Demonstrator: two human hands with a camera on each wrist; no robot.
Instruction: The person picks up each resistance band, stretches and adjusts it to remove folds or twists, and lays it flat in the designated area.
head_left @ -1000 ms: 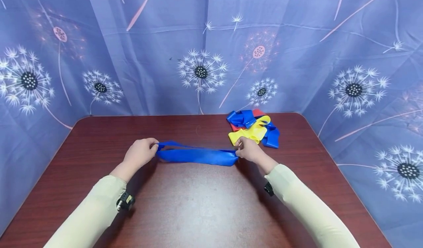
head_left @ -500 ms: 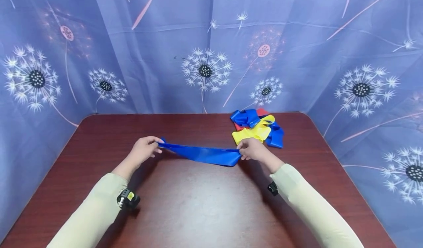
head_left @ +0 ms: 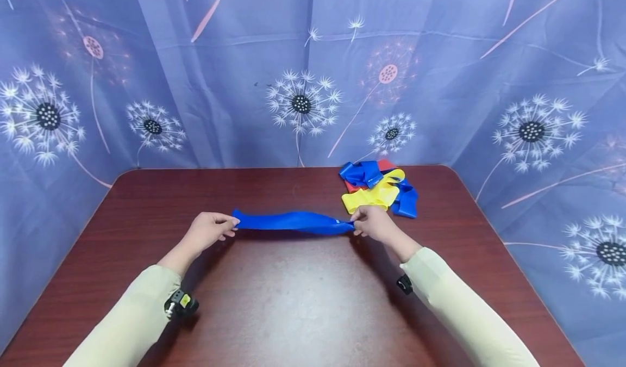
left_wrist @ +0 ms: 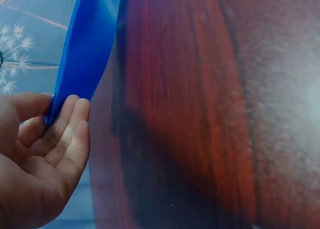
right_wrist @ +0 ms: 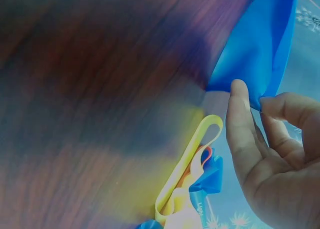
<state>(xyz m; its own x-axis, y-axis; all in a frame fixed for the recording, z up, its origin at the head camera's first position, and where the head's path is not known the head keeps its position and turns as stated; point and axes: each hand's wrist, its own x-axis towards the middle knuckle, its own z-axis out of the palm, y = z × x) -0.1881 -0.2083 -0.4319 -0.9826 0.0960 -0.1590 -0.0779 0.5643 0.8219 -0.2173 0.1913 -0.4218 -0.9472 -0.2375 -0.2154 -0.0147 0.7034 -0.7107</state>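
Observation:
A blue resistance band is stretched out sideways between my two hands, over the middle of the table. My left hand pinches its left end between thumb and fingers; in the left wrist view the band narrows into a fold at that pinch. At the other end my right hand pinches the band near a small pale print. From the right wrist, the band looks broad and folded along its length, gathered to a point at thumb and finger.
Behind my right hand lies a loose pile of bands: a yellow band, a blue band and a red band. The dark wooden table ends at a blue dandelion-print curtain.
The band's loop, first hanging open and then sagging toward the right, is now drawn into a narrow, nearly level strip. My left hand has shifted its grip and dropped slightly. The pile stays put.

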